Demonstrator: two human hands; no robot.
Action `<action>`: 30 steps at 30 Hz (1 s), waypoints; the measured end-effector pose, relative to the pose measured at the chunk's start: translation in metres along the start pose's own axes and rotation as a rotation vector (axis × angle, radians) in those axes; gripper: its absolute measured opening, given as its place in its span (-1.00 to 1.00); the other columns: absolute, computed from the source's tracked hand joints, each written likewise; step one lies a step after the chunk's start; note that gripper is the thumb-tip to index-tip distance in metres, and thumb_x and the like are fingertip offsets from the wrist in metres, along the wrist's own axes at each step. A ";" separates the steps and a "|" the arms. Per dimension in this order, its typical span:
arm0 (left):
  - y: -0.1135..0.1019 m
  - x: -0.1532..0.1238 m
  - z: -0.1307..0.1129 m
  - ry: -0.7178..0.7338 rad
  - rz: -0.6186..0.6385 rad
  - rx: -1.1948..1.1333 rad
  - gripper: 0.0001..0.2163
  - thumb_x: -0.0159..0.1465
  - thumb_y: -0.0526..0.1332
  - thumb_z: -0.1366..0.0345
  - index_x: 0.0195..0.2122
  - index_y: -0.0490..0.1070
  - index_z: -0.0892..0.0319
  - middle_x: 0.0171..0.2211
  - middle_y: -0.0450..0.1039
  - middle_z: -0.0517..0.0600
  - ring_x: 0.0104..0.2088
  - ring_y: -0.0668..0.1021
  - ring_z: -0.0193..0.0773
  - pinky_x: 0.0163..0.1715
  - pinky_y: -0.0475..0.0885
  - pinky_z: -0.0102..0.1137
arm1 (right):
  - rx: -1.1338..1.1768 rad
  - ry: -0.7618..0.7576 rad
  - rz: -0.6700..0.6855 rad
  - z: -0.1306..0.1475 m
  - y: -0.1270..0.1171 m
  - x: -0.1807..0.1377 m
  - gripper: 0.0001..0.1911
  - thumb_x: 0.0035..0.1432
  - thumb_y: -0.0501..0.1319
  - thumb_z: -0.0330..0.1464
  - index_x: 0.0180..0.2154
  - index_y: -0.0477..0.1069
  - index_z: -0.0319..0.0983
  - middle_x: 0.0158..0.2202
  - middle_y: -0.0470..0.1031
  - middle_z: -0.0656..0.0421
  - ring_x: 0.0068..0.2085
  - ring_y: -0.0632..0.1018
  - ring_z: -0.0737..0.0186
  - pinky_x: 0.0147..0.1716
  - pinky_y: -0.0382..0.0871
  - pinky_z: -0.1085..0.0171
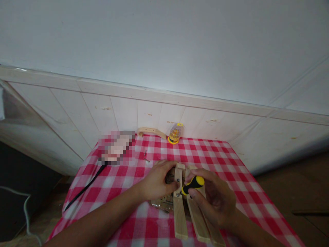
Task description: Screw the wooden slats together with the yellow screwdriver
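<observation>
My right hand [218, 197] is closed around a screwdriver [194, 184] with a black and yellow handle. The tool tilts down to the left, its yellow end meeting a pale wooden piece [181, 223] near a dark screw head [178, 195]. On that piece a second screw head [178, 180] shows farther up. My left hand [158, 180] grips the same piece, thumb on its face and fingers at its far end. Alongside, partly under my right hand, lie more wooden bars [198, 224]. Beneath the wood is a brownish, shiny, patterned thing [161, 204], mostly covered.
A red-and-white checked cloth [228, 212] covers the table, which stands against a panelled wall [149, 111]. By the wall are a curved wooden piece [153, 130] and a clear, yellow-based bit case [174, 137]. Loose screws [146, 160] lie nearby. A blurred-out object [118, 147] with a black strip sits left.
</observation>
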State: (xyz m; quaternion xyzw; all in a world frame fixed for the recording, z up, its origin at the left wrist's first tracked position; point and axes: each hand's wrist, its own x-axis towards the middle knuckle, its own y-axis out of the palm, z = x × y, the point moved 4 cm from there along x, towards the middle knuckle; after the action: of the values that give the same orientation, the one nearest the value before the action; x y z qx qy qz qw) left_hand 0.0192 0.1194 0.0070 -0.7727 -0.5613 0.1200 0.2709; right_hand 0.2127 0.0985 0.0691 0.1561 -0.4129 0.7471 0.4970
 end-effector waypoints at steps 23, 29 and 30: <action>0.000 0.000 -0.002 0.010 -0.015 -0.019 -0.51 0.18 0.40 0.25 0.16 0.54 0.18 0.08 0.64 0.17 0.08 0.63 0.13 0.17 0.44 0.01 | 0.001 0.066 -0.137 -0.008 0.002 0.001 -0.63 0.21 0.46 -0.46 -0.01 0.46 -0.07 -0.28 0.59 0.20 -0.35 0.63 0.20 -0.37 0.60 0.27; 0.001 0.000 -0.001 0.014 -0.017 -0.031 -0.48 0.16 0.40 0.28 0.18 0.52 0.20 0.07 0.64 0.16 0.08 0.62 0.12 0.18 0.43 -0.01 | -0.011 0.072 -0.169 -0.010 0.003 0.002 -0.66 0.17 0.48 -0.45 -0.07 0.45 -0.09 -0.32 0.55 0.23 -0.39 0.59 0.22 -0.41 0.57 0.29; 0.000 -0.001 -0.002 0.011 -0.016 -0.030 -0.48 0.17 0.40 0.28 0.19 0.51 0.19 0.08 0.64 0.16 0.09 0.62 0.12 0.18 0.43 -0.01 | 0.003 0.074 -0.171 -0.010 0.002 0.002 -0.66 0.17 0.48 -0.45 -0.07 0.46 -0.09 -0.32 0.55 0.23 -0.40 0.59 0.23 -0.41 0.57 0.30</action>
State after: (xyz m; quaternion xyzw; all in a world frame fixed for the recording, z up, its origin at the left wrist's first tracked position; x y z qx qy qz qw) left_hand 0.0201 0.1183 0.0081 -0.7727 -0.5678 0.1052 0.2635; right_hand 0.2115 0.1069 0.0635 0.1641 -0.3784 0.7078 0.5735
